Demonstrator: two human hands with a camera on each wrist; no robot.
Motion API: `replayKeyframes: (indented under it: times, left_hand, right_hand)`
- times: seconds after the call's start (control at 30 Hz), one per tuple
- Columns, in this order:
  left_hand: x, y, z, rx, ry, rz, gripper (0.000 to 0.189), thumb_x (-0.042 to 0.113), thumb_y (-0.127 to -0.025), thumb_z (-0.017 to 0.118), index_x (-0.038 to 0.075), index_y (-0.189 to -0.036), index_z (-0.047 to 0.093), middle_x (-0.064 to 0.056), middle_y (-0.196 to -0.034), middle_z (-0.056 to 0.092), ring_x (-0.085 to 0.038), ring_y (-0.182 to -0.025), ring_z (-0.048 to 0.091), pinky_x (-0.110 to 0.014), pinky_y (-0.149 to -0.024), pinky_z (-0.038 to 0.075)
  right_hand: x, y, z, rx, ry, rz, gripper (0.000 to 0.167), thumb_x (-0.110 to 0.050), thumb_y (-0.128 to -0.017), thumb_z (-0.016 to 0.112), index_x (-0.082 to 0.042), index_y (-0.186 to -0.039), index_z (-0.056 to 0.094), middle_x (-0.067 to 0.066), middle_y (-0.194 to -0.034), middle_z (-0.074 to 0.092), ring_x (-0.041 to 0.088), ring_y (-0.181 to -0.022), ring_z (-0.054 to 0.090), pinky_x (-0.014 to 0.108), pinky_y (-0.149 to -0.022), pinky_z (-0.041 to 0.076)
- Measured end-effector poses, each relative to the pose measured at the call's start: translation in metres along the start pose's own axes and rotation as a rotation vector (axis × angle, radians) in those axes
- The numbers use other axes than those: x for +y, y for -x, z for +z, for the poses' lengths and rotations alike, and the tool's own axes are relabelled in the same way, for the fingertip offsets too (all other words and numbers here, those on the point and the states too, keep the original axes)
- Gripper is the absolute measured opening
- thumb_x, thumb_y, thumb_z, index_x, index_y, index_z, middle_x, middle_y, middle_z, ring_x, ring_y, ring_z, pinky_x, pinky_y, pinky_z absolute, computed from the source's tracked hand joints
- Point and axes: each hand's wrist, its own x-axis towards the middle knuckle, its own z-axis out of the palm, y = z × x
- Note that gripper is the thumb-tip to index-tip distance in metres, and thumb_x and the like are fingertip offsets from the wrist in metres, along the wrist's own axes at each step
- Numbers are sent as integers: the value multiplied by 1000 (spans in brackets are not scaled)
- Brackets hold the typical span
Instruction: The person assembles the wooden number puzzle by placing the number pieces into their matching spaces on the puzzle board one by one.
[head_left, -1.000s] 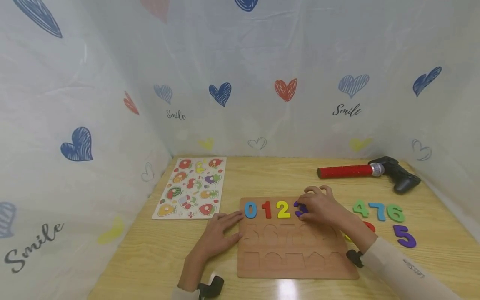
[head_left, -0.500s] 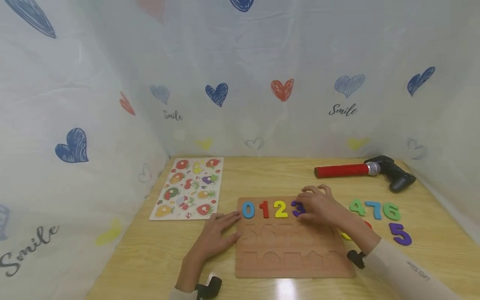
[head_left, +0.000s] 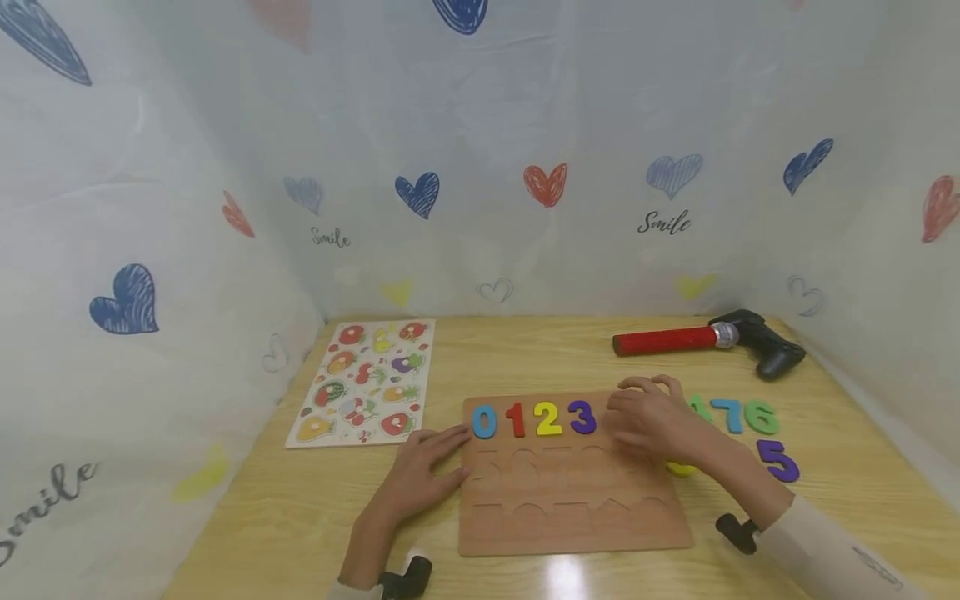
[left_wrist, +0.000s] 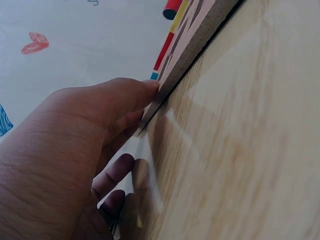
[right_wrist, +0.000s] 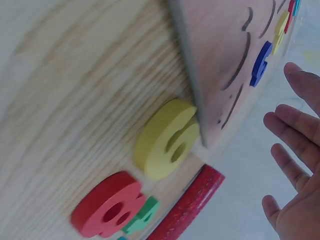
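Note:
A wooden number board [head_left: 562,533] lies on the table. Along its top row sit a blue 0 [head_left: 477,422], a red 1 [head_left: 517,422], a yellow 2 [head_left: 552,420] and a purple 3 [head_left: 590,423]. My left hand [head_left: 414,479] rests at the board's left edge; the left wrist view has the thumb and a finger touching that edge, without curling round it. Over the board's upper right part is my right hand [head_left: 654,421], apart from the 3. In the right wrist view its fingers [right_wrist: 295,132] are spread and hold nothing.
Right of the board lie a green 4 [head_left: 701,408], blue 7 [head_left: 733,417], green 6 [head_left: 761,427] and purple 5 [head_left: 780,468]. A yellow digit [right_wrist: 150,150] and red 8 [right_wrist: 100,210] lie nearer. Behind are a fruit board [head_left: 360,383], red microphone [head_left: 663,341] and black controller [head_left: 765,346].
My right hand has let go of the purple 3 and moved right, leaving it on the board. My left hand stays at the board's edge. The head view has shifted slightly.

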Motion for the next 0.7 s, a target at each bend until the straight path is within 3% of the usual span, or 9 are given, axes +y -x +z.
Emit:
replayKeyframes:
  times: [0.23, 0.5, 0.7]
  left_hand:
    - [-2, 3, 0, 13, 7, -19, 51, 43, -92, 69, 26, -140, 61, 14, -149, 50, -19, -120, 43, -51, -97, 37]
    - [-3, 4, 1, 9, 11, -27, 51, 42, -92, 70, 26, -140, 61, 15, -149, 49, -15, -118, 42, -48, -96, 37]
    - [-1, 2, 1, -4, 22, -33, 51, 41, -92, 70, 27, -140, 61, 16, -149, 49, -14, -118, 42, -49, -96, 36]
  right_hand:
    - [12, 19, -3, 53, -55, 14, 36, -27, -82, 83, -11, -112, 74, 3, -111, 71, 36, -120, 52, 66, -97, 22]
    - [29, 35, -5, 93, -5, 35, 35, -24, -78, 86, -10, -107, 74, 3, -108, 70, 37, -118, 53, 68, -94, 25]
    - [43, 50, -10, 91, -19, 97, 36, -24, -77, 87, -9, -107, 73, 4, -108, 69, 37, -117, 52, 67, -94, 24]
